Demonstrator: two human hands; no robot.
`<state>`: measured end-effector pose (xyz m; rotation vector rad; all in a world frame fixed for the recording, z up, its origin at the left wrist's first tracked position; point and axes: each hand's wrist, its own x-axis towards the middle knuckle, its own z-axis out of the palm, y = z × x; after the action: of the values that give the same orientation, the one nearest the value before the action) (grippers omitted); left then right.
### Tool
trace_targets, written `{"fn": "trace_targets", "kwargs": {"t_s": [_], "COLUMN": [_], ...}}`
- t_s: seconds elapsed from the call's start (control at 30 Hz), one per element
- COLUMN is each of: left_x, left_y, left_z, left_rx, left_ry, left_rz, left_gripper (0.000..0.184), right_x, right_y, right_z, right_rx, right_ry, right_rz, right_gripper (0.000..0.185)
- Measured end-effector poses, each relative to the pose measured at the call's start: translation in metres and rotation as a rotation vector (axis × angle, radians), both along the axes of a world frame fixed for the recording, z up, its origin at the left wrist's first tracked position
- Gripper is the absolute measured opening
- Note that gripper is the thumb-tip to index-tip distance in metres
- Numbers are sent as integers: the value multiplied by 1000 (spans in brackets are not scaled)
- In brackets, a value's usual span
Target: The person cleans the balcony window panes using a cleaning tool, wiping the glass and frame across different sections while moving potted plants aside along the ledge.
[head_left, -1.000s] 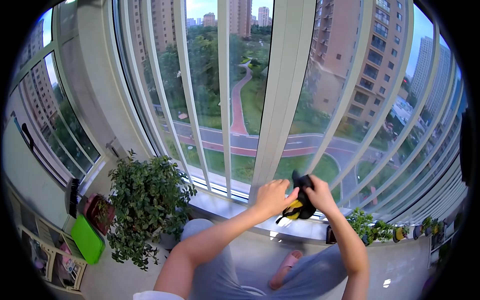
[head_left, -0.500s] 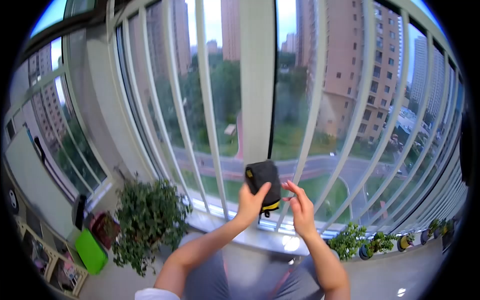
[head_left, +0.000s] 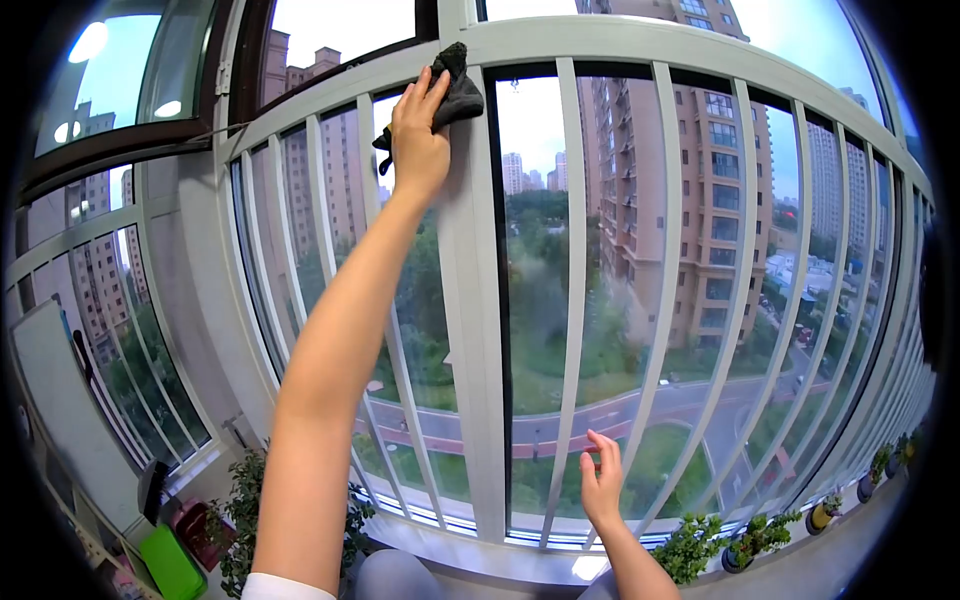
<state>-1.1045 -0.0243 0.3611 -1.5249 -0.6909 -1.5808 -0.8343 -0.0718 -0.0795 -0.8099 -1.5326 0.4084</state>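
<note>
My left hand (head_left: 418, 150) is raised high and presses a dark grey cloth (head_left: 459, 98) against the white window frame, where the upright post (head_left: 472, 300) meets the top rail (head_left: 600, 45). The cloth is bunched, and part of it sticks out past my fingers on both sides. Lower down, my right hand (head_left: 602, 488) hovers in front of the white bars with nothing in it. Its fingers are apart and slightly bent.
White vertical bars (head_left: 575, 300) run across the window. A leafy plant (head_left: 245, 520) and a green plastic object (head_left: 172, 562) are at lower left. Several potted plants (head_left: 760, 535) line the sill at right. A brown-framed window pane (head_left: 335, 50) is at upper left.
My left hand has carried the cloth from low on the post up to the top rail, and the cloth has gone from flat to bunched. My right hand is lower, apart from it.
</note>
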Motion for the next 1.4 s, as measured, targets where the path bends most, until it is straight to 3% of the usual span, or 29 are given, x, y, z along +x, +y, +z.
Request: {"fn": "trace_targets", "kwargs": {"t_s": [0.1, 0.27, 0.33, 0.43, 0.5, 0.63, 0.73, 0.8, 0.87, 1.0, 1.03, 1.1, 1.13, 1.2, 1.27, 1.4], "left_x": [7, -18, -30, -23, -15, 7, 10, 5, -4, -18, -23, -47, -54, -58, -47, -33], "left_y": [0, -12, -20, -27, -26, -22, -10, -12, -8, -16, -20, -35, -44, -45, -35, -12], "left_z": [-73, -280, -325, -292, -233, -136, -147, -187, -251, -435, -473, -529, -533, -529, -502, -368], "left_rx": [54, -134, -192, -158, -94, -60, -6, -49, -64, -294, -239, -435, -528, -525, -360, -175], "left_ry": [130, 251, 367, 408, 425, 297, 291, 312, 340, 458, 577, 949, 1185, 1188, 997, 552], "left_rz": [145, 120, 168, 260, 318, 184, 207, 225, 195, 272, 353, 336, 366, 309, 336, 237], "left_gripper": [74, 55, 47, 44, 49, 69, 69, 69, 54, 49, 50, 56, 59, 61, 58, 51], "right_x": [1, -6, -10, -15, -17, -19, -21, -21, -20, -17, -16, -13, -14, -16, -18, -17], "right_y": [-2, -11, -13, -10, -7, -3, 0, 2, 2, 2, 0, -4, -6, -7, -8, 2], "right_z": [-1, 4, 5, 0, -3, -4, -6, -7, -5, -2, 1, 1, 0, 0, -2, -3], "right_rx": [-70, -41, -26, -1, -3, -35, -61, -75, -71, -94, -94, -95, -108, -115, -127, -137], "right_ry": [39, 64, 47, 16, -4, -15, -21, 16, -29, -29, -58, -87, -88, -90, -90, -48], "right_rz": [26, 59, 62, 57, 50, 31, 38, 52, 44, 80, 83, 81, 80, 79, 71, 94], "right_gripper": [37, 33, 32, 33, 33, 35, 35, 35, 36, 38, 39, 41, 43, 45, 47, 43]}}
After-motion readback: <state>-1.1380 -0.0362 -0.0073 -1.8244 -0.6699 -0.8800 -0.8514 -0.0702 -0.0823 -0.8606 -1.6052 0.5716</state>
